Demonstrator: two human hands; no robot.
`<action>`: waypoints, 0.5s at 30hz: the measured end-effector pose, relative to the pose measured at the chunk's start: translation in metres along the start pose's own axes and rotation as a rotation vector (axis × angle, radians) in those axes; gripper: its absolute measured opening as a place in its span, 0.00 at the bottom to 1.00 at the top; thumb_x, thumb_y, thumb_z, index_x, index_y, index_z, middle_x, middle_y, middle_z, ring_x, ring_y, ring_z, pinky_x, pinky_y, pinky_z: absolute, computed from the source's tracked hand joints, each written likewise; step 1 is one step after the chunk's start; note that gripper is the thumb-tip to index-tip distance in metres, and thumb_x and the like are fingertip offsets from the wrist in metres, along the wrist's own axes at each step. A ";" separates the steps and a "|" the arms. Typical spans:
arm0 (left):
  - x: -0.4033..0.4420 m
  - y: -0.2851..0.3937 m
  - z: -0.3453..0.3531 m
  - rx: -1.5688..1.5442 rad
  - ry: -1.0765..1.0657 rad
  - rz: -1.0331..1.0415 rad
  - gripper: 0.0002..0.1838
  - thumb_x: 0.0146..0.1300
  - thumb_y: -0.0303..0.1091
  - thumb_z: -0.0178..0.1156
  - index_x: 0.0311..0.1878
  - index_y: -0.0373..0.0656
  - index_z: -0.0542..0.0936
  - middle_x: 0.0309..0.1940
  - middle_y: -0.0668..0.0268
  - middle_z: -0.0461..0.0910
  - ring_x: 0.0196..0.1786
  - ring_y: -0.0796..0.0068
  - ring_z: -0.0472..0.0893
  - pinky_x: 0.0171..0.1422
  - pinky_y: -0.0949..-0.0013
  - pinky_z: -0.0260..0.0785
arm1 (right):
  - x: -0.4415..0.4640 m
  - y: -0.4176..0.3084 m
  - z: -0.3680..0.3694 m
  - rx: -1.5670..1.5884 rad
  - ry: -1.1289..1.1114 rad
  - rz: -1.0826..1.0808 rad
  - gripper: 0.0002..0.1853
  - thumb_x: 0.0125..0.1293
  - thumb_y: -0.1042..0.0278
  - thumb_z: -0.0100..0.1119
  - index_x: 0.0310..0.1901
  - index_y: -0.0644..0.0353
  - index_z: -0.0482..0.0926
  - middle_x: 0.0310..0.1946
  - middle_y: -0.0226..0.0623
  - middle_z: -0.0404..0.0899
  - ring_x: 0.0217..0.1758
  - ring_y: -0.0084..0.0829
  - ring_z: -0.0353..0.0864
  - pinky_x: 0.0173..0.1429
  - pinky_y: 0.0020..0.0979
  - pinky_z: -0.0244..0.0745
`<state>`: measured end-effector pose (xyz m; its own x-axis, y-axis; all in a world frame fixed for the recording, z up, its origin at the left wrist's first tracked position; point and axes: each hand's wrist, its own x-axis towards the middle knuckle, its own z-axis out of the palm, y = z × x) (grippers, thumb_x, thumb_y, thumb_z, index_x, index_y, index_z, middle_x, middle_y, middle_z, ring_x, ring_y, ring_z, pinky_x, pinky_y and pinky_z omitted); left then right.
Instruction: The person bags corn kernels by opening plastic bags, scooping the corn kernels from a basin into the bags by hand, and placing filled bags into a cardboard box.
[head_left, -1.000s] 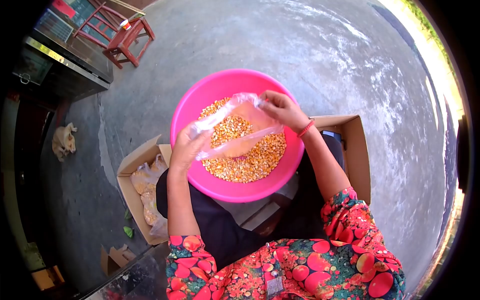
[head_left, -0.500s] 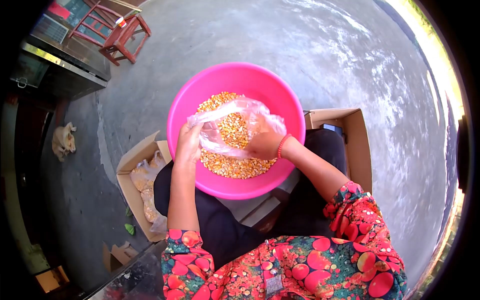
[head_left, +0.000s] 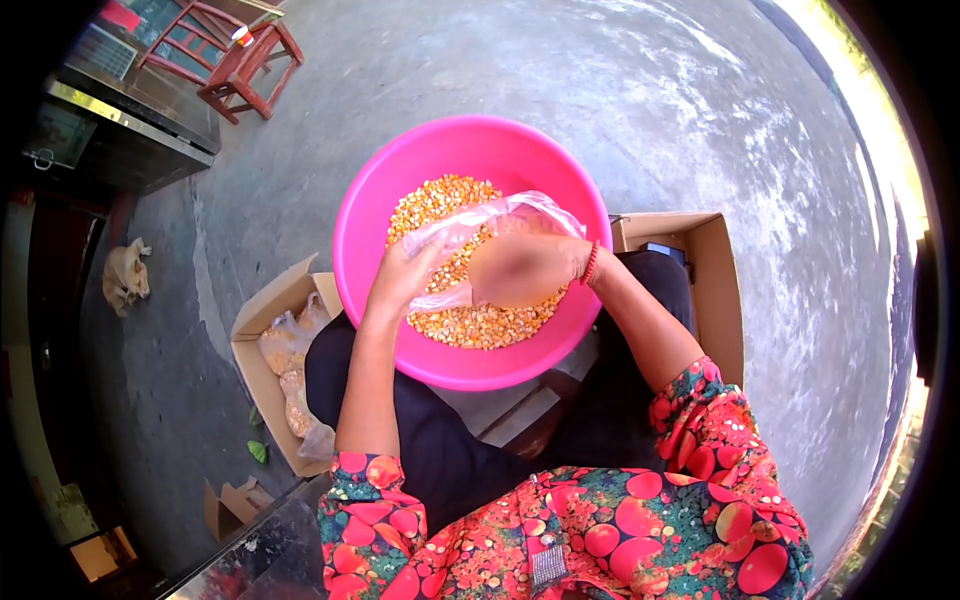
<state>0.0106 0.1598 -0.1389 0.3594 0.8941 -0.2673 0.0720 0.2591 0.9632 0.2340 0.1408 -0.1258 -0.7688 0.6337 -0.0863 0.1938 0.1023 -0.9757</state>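
A pink basin sits in front of my legs with loose corn kernels inside. Over the kernels is a clear plastic bag with its mouth spread, and more kernels show through the opening. My left hand pinches the bag's left rim. Across the right part of the bag's mouth lies my right hand, a red bracelet on its wrist. That hand is blurred, so its fingers and anything in them cannot be made out.
An open cardboard box at my left holds filled plastic bags. At my right stands another cardboard box with a dark object inside. A dog lies on the floor at far left. A wooden chair with a cup is farther back.
My left hand has shifted slightly right with the bag's rim. My right hand has risen from low inside the bag and now covers much of its mouth. The bag's opening looks narrower.
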 end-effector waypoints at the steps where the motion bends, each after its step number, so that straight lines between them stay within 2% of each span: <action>1: 0.002 -0.004 0.002 -0.058 0.061 -0.017 0.16 0.63 0.35 0.58 0.49 0.34 0.75 0.41 0.64 0.79 0.44 0.78 0.77 0.48 0.75 0.70 | 0.005 0.002 0.006 0.135 -0.207 0.101 0.14 0.61 0.64 0.56 0.46 0.61 0.78 0.29 0.35 0.80 0.29 0.25 0.79 0.30 0.27 0.75; 2: 0.004 -0.007 0.002 -0.059 0.060 -0.017 0.16 0.63 0.35 0.58 0.49 0.34 0.75 0.41 0.64 0.79 0.44 0.78 0.77 0.48 0.75 0.70 | 0.010 0.003 0.012 0.244 -0.403 0.226 0.14 0.60 0.64 0.56 0.46 0.60 0.78 0.29 0.35 0.79 0.27 0.24 0.79 0.26 0.24 0.75; 3: 0.006 -0.011 0.001 -0.113 0.090 -0.029 0.16 0.65 0.35 0.56 0.51 0.35 0.75 0.42 0.63 0.78 0.44 0.77 0.77 0.47 0.74 0.71 | 0.012 0.003 0.021 0.244 -0.402 0.226 0.14 0.60 0.64 0.56 0.46 0.60 0.78 0.29 0.35 0.79 0.27 0.24 0.79 0.26 0.24 0.75; 5: 0.009 -0.014 -0.001 -0.165 0.118 -0.043 0.16 0.66 0.35 0.54 0.52 0.35 0.74 0.44 0.63 0.78 0.45 0.76 0.78 0.47 0.73 0.71 | 0.012 0.004 0.036 -0.176 -0.352 0.413 0.14 0.57 0.66 0.57 0.44 0.62 0.79 0.30 0.39 0.80 0.31 0.32 0.81 0.31 0.29 0.77; 6: 0.010 -0.014 -0.002 -0.154 0.177 -0.088 0.16 0.66 0.35 0.54 0.52 0.35 0.74 0.44 0.62 0.78 0.45 0.75 0.78 0.47 0.73 0.72 | 0.020 0.041 0.048 -0.763 -0.290 0.114 0.12 0.55 0.70 0.55 0.41 0.63 0.80 0.33 0.47 0.81 0.37 0.41 0.82 0.40 0.34 0.77; 7: 0.011 -0.016 -0.003 -0.144 0.236 -0.133 0.16 0.66 0.34 0.53 0.52 0.34 0.74 0.44 0.62 0.78 0.46 0.74 0.78 0.48 0.72 0.72 | 0.022 0.064 0.056 -0.760 -0.289 0.115 0.12 0.55 0.70 0.55 0.41 0.63 0.80 0.33 0.47 0.81 0.37 0.41 0.82 0.40 0.34 0.77; 9: 0.013 -0.023 -0.006 -0.195 0.205 -0.093 0.15 0.67 0.34 0.52 0.52 0.33 0.74 0.44 0.61 0.78 0.46 0.74 0.78 0.48 0.71 0.73 | 0.023 0.086 0.068 -0.987 -0.033 0.340 0.12 0.54 0.70 0.53 0.37 0.63 0.81 0.37 0.50 0.80 0.43 0.44 0.80 0.48 0.37 0.74; 10: 0.015 -0.027 -0.007 -0.247 0.178 -0.050 0.15 0.67 0.33 0.52 0.52 0.33 0.74 0.44 0.61 0.78 0.46 0.73 0.78 0.49 0.70 0.73 | 0.021 0.090 0.073 -0.988 -0.032 0.342 0.12 0.54 0.70 0.53 0.37 0.63 0.81 0.37 0.50 0.80 0.43 0.44 0.80 0.48 0.37 0.74; 13: 0.008 -0.012 0.003 -0.334 0.128 -0.019 0.15 0.67 0.33 0.52 0.51 0.34 0.74 0.44 0.61 0.78 0.44 0.75 0.79 0.46 0.71 0.74 | 0.018 0.089 0.090 -1.070 0.204 0.274 0.16 0.57 0.60 0.50 0.40 0.63 0.80 0.37 0.52 0.80 0.44 0.45 0.80 0.50 0.42 0.73; 15: 0.011 -0.016 -0.003 -0.307 0.117 -0.071 0.14 0.67 0.33 0.51 0.52 0.34 0.74 0.43 0.62 0.78 0.43 0.76 0.79 0.44 0.73 0.74 | 0.018 0.080 0.095 -0.984 0.176 0.279 0.17 0.58 0.59 0.49 0.41 0.63 0.79 0.37 0.53 0.79 0.44 0.46 0.80 0.50 0.43 0.72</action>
<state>0.0107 0.1663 -0.1571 0.2527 0.9011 -0.3524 -0.1974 0.4046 0.8929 0.1774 0.0880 -0.2247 -0.5358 0.8257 -0.1766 0.8240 0.4656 -0.3230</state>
